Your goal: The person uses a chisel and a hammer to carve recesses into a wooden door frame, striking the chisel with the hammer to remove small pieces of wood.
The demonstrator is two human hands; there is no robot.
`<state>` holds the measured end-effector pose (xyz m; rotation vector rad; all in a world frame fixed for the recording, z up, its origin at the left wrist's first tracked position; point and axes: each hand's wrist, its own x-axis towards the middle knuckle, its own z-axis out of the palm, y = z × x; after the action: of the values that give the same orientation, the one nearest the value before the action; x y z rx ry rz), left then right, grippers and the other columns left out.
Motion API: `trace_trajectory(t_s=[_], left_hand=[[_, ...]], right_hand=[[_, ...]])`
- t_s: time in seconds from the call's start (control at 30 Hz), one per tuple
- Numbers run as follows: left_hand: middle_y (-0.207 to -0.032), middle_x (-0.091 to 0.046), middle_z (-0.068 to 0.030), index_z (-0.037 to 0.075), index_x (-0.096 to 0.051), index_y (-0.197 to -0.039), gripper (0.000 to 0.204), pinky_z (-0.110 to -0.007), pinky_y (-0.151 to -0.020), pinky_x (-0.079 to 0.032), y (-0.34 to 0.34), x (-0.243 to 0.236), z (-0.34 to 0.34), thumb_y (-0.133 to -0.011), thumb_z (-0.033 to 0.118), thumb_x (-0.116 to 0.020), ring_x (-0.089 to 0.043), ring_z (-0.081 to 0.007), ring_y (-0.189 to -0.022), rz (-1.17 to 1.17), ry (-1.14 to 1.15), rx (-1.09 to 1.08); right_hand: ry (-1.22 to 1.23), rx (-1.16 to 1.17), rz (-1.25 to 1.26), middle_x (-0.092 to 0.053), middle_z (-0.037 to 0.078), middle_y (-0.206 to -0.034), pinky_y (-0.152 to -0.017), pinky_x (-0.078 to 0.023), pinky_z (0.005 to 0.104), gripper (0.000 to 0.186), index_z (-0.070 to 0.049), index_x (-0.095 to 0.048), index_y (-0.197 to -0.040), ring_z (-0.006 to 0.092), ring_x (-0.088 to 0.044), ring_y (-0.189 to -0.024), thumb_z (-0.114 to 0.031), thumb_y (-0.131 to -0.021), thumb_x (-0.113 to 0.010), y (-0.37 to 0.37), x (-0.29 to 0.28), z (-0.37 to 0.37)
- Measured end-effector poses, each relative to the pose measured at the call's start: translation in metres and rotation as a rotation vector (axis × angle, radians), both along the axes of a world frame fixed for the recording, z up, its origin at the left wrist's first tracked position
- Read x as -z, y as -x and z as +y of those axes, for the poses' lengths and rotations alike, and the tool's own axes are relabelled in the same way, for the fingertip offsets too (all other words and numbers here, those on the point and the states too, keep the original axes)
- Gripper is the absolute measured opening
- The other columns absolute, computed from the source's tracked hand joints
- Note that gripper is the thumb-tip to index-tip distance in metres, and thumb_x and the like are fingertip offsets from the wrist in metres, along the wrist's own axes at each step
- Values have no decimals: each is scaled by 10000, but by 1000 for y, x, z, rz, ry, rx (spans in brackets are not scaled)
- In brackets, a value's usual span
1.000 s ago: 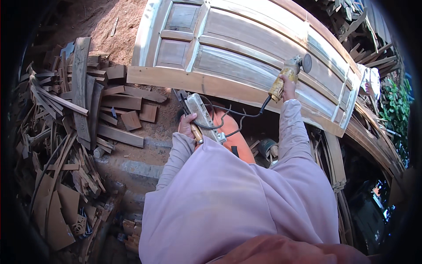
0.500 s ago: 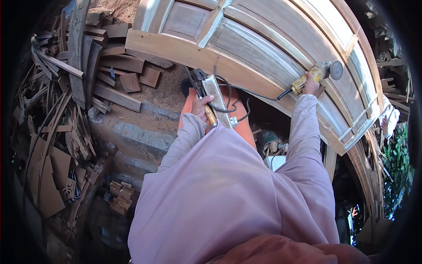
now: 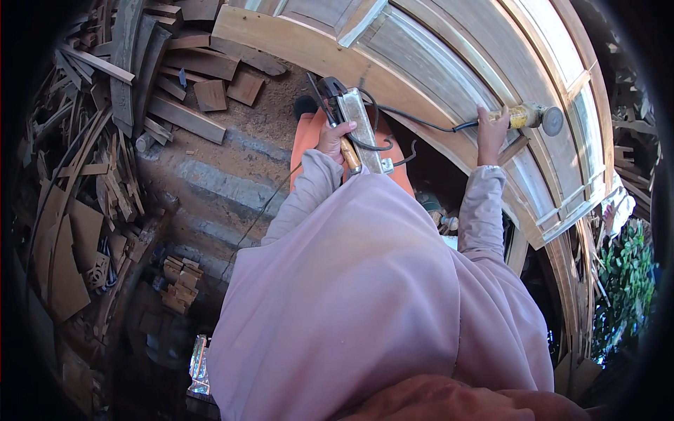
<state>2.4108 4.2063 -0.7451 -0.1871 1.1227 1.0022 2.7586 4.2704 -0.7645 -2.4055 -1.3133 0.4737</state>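
My right hand (image 3: 493, 133) is wrapped around the rear of a yellow angle grinder (image 3: 521, 116). The grinder's round grey disc (image 3: 552, 121) points right, over a panelled wooden door (image 3: 393, 84). Closed near my lap, my left hand (image 3: 333, 142) grips a hammer (image 3: 349, 153) with a dark head and a wooden handle. A thin dark bar (image 3: 313, 85) lies along the hammer. Beside them is a long silvery block (image 3: 363, 132), partly against my fingers; its kind is unclear. The grinder's black cord (image 3: 414, 118) runs left toward this bundle and loops around it.
Wood offcuts and boards (image 3: 186, 119) are heaped at the left, beside grey ridged strips (image 3: 221, 189) on the dirt ground. Small stacked blocks (image 3: 181, 284) sit lower left. Green leaves (image 3: 621, 288) and a white cloth or bag (image 3: 618, 210) show at the right.
My right hand and the grinder have shifted slightly right, and the grinder now lies more level. My left hand still holds the hammer. The whole view has shifted a little.
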Motion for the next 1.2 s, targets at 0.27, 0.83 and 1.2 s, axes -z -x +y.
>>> trace_trajectory(t_s=[0.27, 0.83, 1.2], left_hand=[[-997, -632, -78, 34, -543, -1144, 389, -340, -848, -527, 23, 4, -1, -789, 95, -690, -637, -196, -910, -45, -126, 27], [-1069, -578, -150, 100, -465, -1081, 303, -414, -810, -537, 67, 4, 17, -822, 42, -611, -638, -320, -902, -155, -18, -3], [-1304, -483, -241, 103, -462, -1110, 330, -415, -807, -575, 132, -23, 14, -823, 48, -616, -611, -382, -1046, -318, 28, 232]], right_hand=[[737, -307, 1231, -637, 103, -1017, -810, -483, 301, 624, 27, -534, -1192, 175, -612, -938, -439, -804, -681, 207, -32, -23], [621, -126, 1394, -594, 79, -1000, -793, -465, 296, 585, 13, -530, -1163, 146, -567, -860, -293, -692, -691, 190, -36, -5], [444, -61, 1096, -616, 40, -911, -704, -454, 268, 438, -11, -591, -1090, 113, -565, -760, -300, -773, -679, 93, -15, 51]])
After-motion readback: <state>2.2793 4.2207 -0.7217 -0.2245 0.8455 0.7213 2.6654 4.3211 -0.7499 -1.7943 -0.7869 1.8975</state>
